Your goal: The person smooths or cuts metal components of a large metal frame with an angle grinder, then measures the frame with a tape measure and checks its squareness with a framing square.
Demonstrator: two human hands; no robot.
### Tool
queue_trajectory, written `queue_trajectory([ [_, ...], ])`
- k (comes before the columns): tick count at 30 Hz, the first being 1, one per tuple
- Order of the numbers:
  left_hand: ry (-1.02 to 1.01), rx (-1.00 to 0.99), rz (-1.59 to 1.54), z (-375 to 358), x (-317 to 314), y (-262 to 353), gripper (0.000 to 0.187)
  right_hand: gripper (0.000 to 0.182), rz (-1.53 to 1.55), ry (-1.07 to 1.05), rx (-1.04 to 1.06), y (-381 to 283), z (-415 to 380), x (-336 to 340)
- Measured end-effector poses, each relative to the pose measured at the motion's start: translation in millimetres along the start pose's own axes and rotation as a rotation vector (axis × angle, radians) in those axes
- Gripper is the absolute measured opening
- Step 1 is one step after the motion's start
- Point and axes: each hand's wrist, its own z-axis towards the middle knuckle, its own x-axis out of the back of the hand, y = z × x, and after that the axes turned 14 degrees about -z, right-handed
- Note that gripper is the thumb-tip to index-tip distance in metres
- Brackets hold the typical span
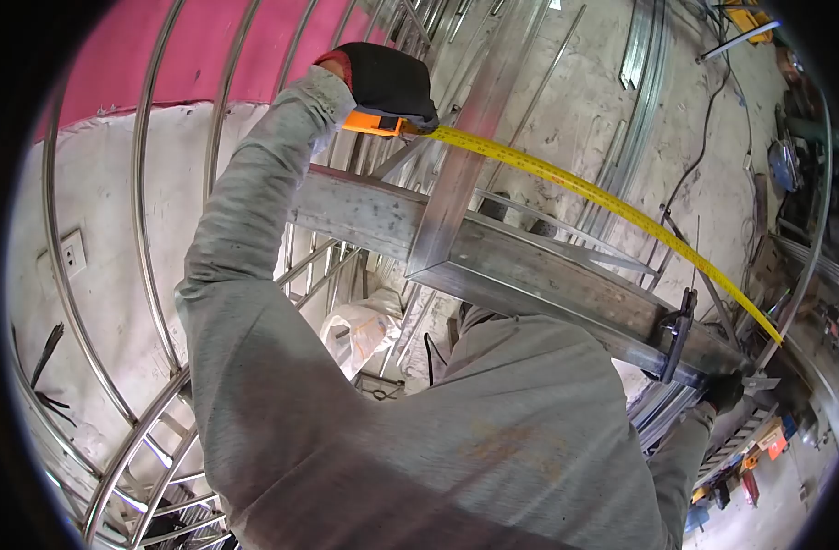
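My left hand (387, 87), in a black glove with a red cuff, is closed around an orange tape measure (375, 123). Its yellow blade (575, 183) arcs out to the right above a metal frame, and the far end hangs near a thin metal bar. A long rectangular steel tube (557, 275) crosses in front of my body, with an upright tube (465, 165) meeting it. At the tube's right end sits a black clamp (680, 337). Just beyond the clamp, my right hand (724, 392), also gloved, looks closed beside a small flat metal piece (761, 384); its fingers are mostly hidden.
Curved shiny metal bars (140, 183) stand on the left before a pink and white wall. A white bag (360, 332) lies below the tube. Long metal profiles (644, 101) lie on the stained floor. Tools and coloured items (772, 440) clutter the right side.
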Motion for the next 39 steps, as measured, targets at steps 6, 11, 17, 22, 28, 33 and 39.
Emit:
queue_trajectory([
  [6, -0.001, -0.014, 0.002, 2.9, 2.1, -0.9, 0.021, 0.032, -0.291, 0.037, 0.172, 6.6, 8.6, 3.4],
  [11, -0.006, -0.012, -0.004, 3.9, 2.8, -1.9, 0.021, 0.037, -0.201, 0.050, 0.145, 6.5, 5.9, 3.3],
  [17, -0.009, -0.019, -0.001, 6.3, 2.4, -4.4, 0.022, 0.035, -0.267, 0.034, 0.186, 5.0, 5.7, 3.6],
  [22, -0.013, -0.028, 0.005, 10.8, 2.9, -5.2, 0.022, 0.034, -0.217, 0.012, 0.117, 1.1, 2.5, 2.9],
  [28, -0.015, -0.040, 0.011, 8.7, 2.6, -6.6, 0.023, 0.037, -0.219, 0.017, -0.021, -18.4, -8.0, 5.3],
  [33, -0.012, -0.046, 0.014, 8.2, 1.3, -6.1, 0.023, 0.045, -0.346, 0.022, 0.142, -5.5, -1.3, 5.9],
  [39, -0.007, -0.059, 0.017, 7.3, -2.8, -7.6, 0.024, 0.046, -0.641, 0.109, 0.430, 15.9, 14.5, 3.2],
])
